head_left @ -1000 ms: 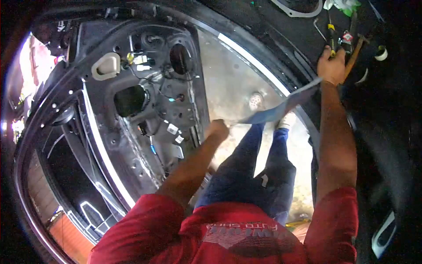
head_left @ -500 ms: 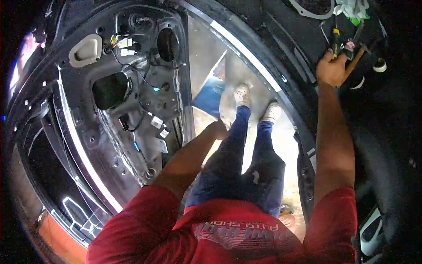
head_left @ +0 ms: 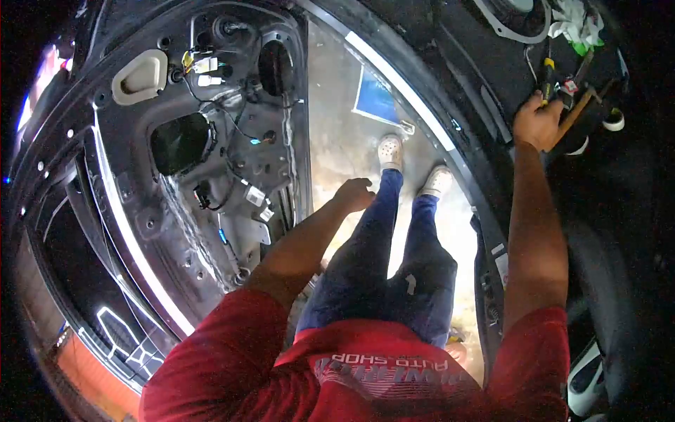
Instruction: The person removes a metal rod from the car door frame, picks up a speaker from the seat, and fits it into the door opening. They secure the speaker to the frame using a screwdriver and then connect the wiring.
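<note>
My right hand [head_left: 538, 125] is closed at the lower end of a screwdriver [head_left: 548, 76] with a yellow-and-black handle, on a dark surface inside the car. Right beside its fingers lies a hammer [head_left: 578, 112] with a wooden handle. My left hand [head_left: 355, 195] hangs in the door opening with nothing in it, fingers partly spread. Beyond it, a blue sheet with a white border [head_left: 378, 100] lies by my shoes. To the left stands the stripped door panel [head_left: 242, 165], its wiring connectors [head_left: 254, 195] exposed.
A roll of tape [head_left: 614, 121] lies right of the hammer. Above the tools are a crumpled white-and-green wrapper [head_left: 578, 27] and a grey ring-shaped frame [head_left: 517, 34]. The bright door sill [head_left: 401, 88] runs between the floor and the car interior.
The blue sheet has moved from just beyond my left hand to farther off, near my shoes. My left fingers have spread. The right hand stays at the screwdriver.
</note>
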Demonstrator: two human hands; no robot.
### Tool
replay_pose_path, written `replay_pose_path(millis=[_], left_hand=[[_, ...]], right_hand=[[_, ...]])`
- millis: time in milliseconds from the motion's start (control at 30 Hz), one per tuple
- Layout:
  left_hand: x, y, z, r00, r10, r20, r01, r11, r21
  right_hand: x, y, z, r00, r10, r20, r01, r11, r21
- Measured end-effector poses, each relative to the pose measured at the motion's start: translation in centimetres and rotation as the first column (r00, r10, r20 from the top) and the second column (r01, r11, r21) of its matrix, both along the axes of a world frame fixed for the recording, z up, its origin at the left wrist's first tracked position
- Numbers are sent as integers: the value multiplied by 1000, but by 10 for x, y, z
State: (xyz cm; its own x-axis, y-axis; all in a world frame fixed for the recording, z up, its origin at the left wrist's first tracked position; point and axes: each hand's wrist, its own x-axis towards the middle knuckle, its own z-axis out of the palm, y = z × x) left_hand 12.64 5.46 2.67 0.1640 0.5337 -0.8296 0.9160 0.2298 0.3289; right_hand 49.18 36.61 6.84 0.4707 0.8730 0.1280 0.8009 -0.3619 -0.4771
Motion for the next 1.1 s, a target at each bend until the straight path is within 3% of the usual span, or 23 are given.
replay_pose_path(millis=[167, 267, 333, 367, 433, 567, 633, 667, 733, 767, 833, 900, 1033, 1100], left_hand=[[-12, -28, -15, 995, 73, -68, -77, 996, -46], [-19, -53, -38, 997, 57, -47, -54, 997, 61], [-27, -72, -68, 996, -87, 35, 83, 992, 97], [-21, -64, -58, 996, -85, 34, 82, 992, 98], [-4, -36, -22, 985, 175, 8, -174, 984, -27], [1, -7, -14, 983, 183, -16, -183, 983, -2], [-2, 23, 4, 915, 383, -131, -379, 924, 54], [-8, 36, 7, 863, 488, -132, -457, 864, 212], [-25, 79, 27, 742, 619, -257, -522, 775, 356], [-30, 104, 46, 667, 662, -343, -539, 746, 392], [-56, 138, 67, 581, 734, -352, -582, 677, 450], [-90, 145, 58, 581, 721, -378, -555, 690, 465], [-123, 136, 52, 624, 619, -477, -475, 785, 397], [-117, 130, 62, 655, 556, -511, -427, 831, 356]], right_hand=[[-1, 0, -4, 1000, -5, 22, 4, 999, 43], [-3, 0, 2, 1000, -18, -11, 18, 1000, 7], [-3, 1, 1, 1000, -14, -18, 14, 1000, -4], [-1, 1, -2, 1000, -2, -4, 2, 1000, 14], [0, 2, -5, 1000, 8, 9, -8, 999, 33], [-3, 0, 2, 1000, 10, 0, -10, 999, 40], [-3, 1, 1, 1000, 12, -16, -12, 1000, 10], [-1, 2, -4, 1000, 17, 5, -18, 999, 38], [0, 3, -5, 999, 24, 28, -25, 997, 69], [-1, 2, -1, 1000, 4, 5, -4, 1000, -4], [-1, 3, -1, 1000, -16, -17, 15, 997, -71], [1, 2, -8, 1000, -4, 27, 4, 1000, 12], [0, 3, -8, 1000, -12, 19, 13, 1000, -21], [0, 4, -10, 997, 48, 60, -58, 980, 191]])
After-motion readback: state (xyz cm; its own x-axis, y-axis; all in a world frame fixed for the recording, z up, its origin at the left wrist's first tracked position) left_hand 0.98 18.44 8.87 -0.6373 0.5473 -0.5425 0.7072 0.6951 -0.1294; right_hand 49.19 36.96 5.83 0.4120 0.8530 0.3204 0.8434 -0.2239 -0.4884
